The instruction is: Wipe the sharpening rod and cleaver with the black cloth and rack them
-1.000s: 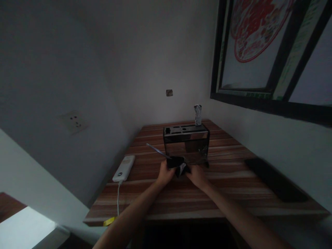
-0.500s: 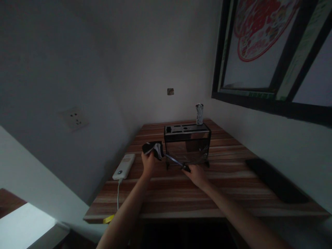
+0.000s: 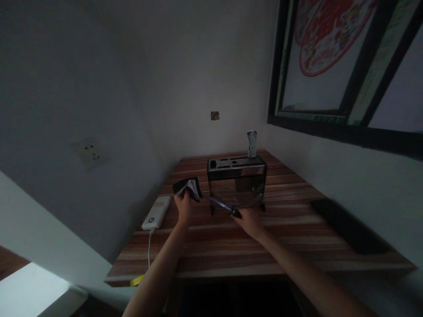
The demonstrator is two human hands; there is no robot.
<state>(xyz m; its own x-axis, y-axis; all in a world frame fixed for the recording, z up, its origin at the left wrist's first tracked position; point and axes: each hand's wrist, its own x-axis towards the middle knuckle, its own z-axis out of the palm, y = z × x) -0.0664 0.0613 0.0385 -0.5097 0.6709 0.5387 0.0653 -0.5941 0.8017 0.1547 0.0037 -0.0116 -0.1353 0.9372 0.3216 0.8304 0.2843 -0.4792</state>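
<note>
My left hand (image 3: pixel 183 206) is closed on a black and white cloth (image 3: pixel 191 187), left of a dark-framed knife holder with clear sides (image 3: pixel 236 174). In my right hand (image 3: pixel 248 220) is the black handle of a slim metal tool (image 3: pixel 216 202). It may be a knife or a sharpening steel; I cannot tell which. Its bright shaft slants up and left, in front of the holder, to the cloth's right edge. Its far end is not clearly visible. Slots show in the holder's top, and a crumpled silvery roll or can (image 3: pixel 252 143) stands at its right end.
A white power bank or adapter (image 3: pixel 157 213) with a white cable (image 3: pixel 149 248) lies on the left of the striped wooden table (image 3: pixel 228 259). A yellow object (image 3: pixel 136 280) is at the front edge. A flat black item (image 3: pixel 350 226) lies right, below framed pictures (image 3: pixel 330 115).
My left hand and the cloth have moved left, away from the knife holder, exposing more of the metal shaft. My right hand stays almost in place. The whole view has shifted slightly.
</note>
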